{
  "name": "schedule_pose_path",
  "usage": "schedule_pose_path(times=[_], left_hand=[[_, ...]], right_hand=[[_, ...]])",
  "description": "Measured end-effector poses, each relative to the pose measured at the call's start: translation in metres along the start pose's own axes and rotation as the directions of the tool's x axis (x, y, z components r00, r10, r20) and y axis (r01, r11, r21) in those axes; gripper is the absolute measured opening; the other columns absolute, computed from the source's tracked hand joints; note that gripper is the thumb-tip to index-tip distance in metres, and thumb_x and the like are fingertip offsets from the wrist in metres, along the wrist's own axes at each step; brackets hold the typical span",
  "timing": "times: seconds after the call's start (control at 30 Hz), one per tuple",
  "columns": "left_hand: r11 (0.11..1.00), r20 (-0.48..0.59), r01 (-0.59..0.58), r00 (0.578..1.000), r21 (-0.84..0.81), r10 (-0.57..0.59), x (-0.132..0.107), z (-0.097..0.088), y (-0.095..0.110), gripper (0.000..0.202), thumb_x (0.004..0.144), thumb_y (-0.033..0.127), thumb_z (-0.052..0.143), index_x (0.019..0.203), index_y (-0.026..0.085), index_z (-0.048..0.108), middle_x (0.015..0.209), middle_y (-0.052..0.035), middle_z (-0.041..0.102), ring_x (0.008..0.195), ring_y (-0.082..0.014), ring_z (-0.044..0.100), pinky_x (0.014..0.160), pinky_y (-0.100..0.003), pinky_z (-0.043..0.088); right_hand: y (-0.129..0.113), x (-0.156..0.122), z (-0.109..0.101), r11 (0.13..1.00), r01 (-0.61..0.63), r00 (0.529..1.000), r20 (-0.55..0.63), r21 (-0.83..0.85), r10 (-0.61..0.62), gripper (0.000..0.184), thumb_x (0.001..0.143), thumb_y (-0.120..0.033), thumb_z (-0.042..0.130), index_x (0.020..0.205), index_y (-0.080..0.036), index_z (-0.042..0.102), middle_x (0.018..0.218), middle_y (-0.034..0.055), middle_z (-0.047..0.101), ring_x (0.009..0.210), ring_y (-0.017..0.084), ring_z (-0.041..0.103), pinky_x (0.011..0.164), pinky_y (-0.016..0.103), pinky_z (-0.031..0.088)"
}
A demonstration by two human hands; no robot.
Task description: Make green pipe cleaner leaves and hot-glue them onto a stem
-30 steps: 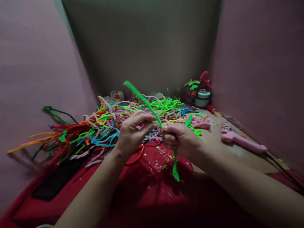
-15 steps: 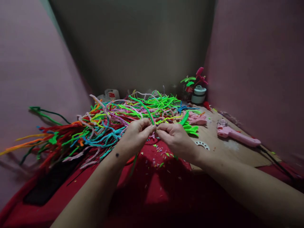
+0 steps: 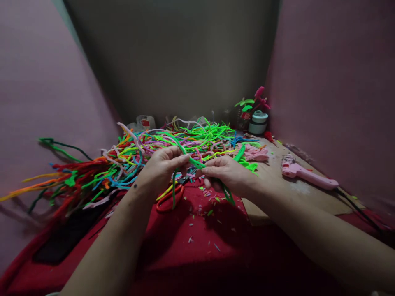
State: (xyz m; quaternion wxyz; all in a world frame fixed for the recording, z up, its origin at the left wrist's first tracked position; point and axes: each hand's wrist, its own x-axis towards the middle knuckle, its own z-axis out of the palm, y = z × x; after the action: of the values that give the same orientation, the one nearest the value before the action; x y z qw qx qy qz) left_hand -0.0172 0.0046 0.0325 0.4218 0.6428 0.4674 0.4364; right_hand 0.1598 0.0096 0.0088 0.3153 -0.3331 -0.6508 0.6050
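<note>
My left hand (image 3: 162, 164) and my right hand (image 3: 226, 172) meet over a red cloth (image 3: 197, 242), both pinched on a bright green pipe cleaner (image 3: 197, 163). The green stem runs between the fingertips and bends down past my right palm. A second green end hangs below my left hand, over red-handled scissors (image 3: 168, 199) lying on the cloth. Behind the hands spreads a big pile of many-coloured pipe cleaners (image 3: 123, 160).
A pink glue gun (image 3: 304, 174) with a black cord lies on the wooden board (image 3: 277, 181) at right. A small pot with a pipe-cleaner flower (image 3: 258, 119) stands in the back corner. Pink and green shaped pieces (image 3: 253, 154) lie near it. Pink walls close in left and right.
The hands have drawn slightly apart, so a short stretch of green stem now shows between them. The stem, upright a second ago, now lies low. The scissors have come into sight.
</note>
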Motion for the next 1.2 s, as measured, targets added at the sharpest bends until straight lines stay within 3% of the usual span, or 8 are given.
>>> schedule_pose_path(times=[0.2, 0.5, 0.67, 0.8, 0.87, 1.0, 1.07, 1.2], left_hand=[[0.999, -0.168, 0.02, 0.986, -0.036, -0.026, 0.007, -0.005, -0.003, 0.02, 0.064, 0.019, 0.066, 0.06, 0.015, 0.047, 0.048, 0.0032, 0.055, 0.041, -0.0094, 0.053, 0.043, -0.02, 0.042], [0.992, -0.223, -0.041, 0.972, 0.121, 0.068, 0.012, -0.009, -0.01, 0.022, 0.06, 0.013, 0.062, 0.071, 0.018, 0.044, 0.047, 0.0076, 0.05, 0.039, -0.0109, 0.051, 0.042, -0.024, 0.044], [0.92, -0.302, -0.082, 0.93, 0.383, 0.209, 0.014, -0.007, -0.017, 0.019, 0.064, 0.014, 0.06, 0.074, 0.019, 0.045, 0.058, 0.0057, 0.05, 0.047, -0.01, 0.051, 0.046, -0.023, 0.04], [0.82, -0.336, -0.07, 0.89, 0.567, 0.309, 0.019, -0.013, -0.027, 0.022, 0.066, 0.016, 0.06, 0.083, 0.02, 0.047, 0.064, 0.004, 0.052, 0.053, -0.0111, 0.051, 0.05, -0.023, 0.039], [0.835, -0.34, -0.053, 0.898, 0.548, 0.279, 0.021, -0.017, -0.03, 0.024, 0.066, 0.017, 0.061, 0.084, 0.02, 0.046, 0.063, 0.0044, 0.051, 0.051, -0.0112, 0.051, 0.048, -0.023, 0.039], [0.915, -0.341, -0.01, 0.926, 0.402, 0.16, 0.019, -0.018, -0.023, 0.024, 0.063, 0.016, 0.062, 0.078, 0.02, 0.044, 0.055, 0.0065, 0.048, 0.041, -0.0111, 0.05, 0.041, -0.023, 0.039], [0.954, -0.332, 0.016, 0.939, 0.299, 0.088, 0.016, -0.015, -0.016, 0.026, 0.061, 0.015, 0.063, 0.077, 0.02, 0.043, 0.05, 0.0078, 0.047, 0.038, -0.0117, 0.05, 0.039, -0.023, 0.04], [0.992, -0.275, 0.011, 0.961, 0.128, 0.024, 0.01, -0.008, -0.007, 0.029, 0.059, 0.013, 0.064, 0.077, 0.019, 0.043, 0.046, 0.0089, 0.048, 0.037, -0.0114, 0.052, 0.039, -0.023, 0.042]], right_hand=[[0.007, 0.007, -0.007, 0.994, -0.106, 0.993, 0.048, 0.018, 0.105, 0.015, 0.079, -0.012, 0.043, 0.068, -0.014, 0.053, 0.047, -0.0033, 0.055, 0.027, 0.003, 0.028, 0.029, 0.019, 0.02], [0.011, 0.009, -0.008, 0.988, -0.093, 0.993, 0.063, -0.123, 0.101, 0.012, 0.082, -0.01, 0.037, 0.076, -0.019, 0.042, 0.057, -0.0015, 0.065, 0.025, 0.005, 0.031, 0.027, 0.019, 0.02], [0.011, 0.009, -0.007, 0.986, -0.117, 0.986, 0.107, -0.119, 0.13, 0.014, 0.082, -0.012, 0.04, 0.07, -0.016, 0.048, 0.059, -0.0006, 0.064, 0.033, 0.005, 0.046, 0.032, 0.017, 0.03], [0.012, 0.007, -0.007, 0.96, -0.124, 0.977, 0.137, -0.253, 0.162, 0.018, 0.082, -0.018, 0.046, 0.065, -0.014, 0.052, 0.05, -0.002, 0.057, 0.032, 0.005, 0.042, 0.032, 0.017, 0.031], [0.011, 0.006, -0.01, 0.962, -0.131, 0.968, 0.179, -0.24, 0.176, 0.016, 0.081, -0.018, 0.048, 0.067, -0.013, 0.054, 0.045, -0.0043, 0.05, 0.03, 0.004, 0.035, 0.03, 0.017, 0.025], [0.009, 0.004, -0.022, 0.992, -0.122, 0.946, 0.306, 0.018, 0.11, 0.009, 0.077, -0.013, 0.046, 0.071, -0.015, 0.053, 0.041, -0.0097, 0.033, 0.03, 0.003, 0.021, 0.03, 0.017, 0.016], [0.008, 0.003, -0.025, 0.996, -0.086, 0.942, 0.329, 0.034, 0.07, 0.01, 0.078, -0.016, 0.046, 0.07, -0.014, 0.053, 0.041, -0.0092, 0.033, 0.032, 0.004, 0.027, 0.033, 0.017, 0.023], [0.005, 0.0, -0.021, 0.993, -0.043, 0.91, 0.405, -0.11, 0.084, 0.011, 0.079, -0.024, 0.058, 0.083, -0.014, 0.055, 0.057, -0.0021, 0.057, 0.049, 0.007, 0.052, 0.049, 0.019, 0.04]])
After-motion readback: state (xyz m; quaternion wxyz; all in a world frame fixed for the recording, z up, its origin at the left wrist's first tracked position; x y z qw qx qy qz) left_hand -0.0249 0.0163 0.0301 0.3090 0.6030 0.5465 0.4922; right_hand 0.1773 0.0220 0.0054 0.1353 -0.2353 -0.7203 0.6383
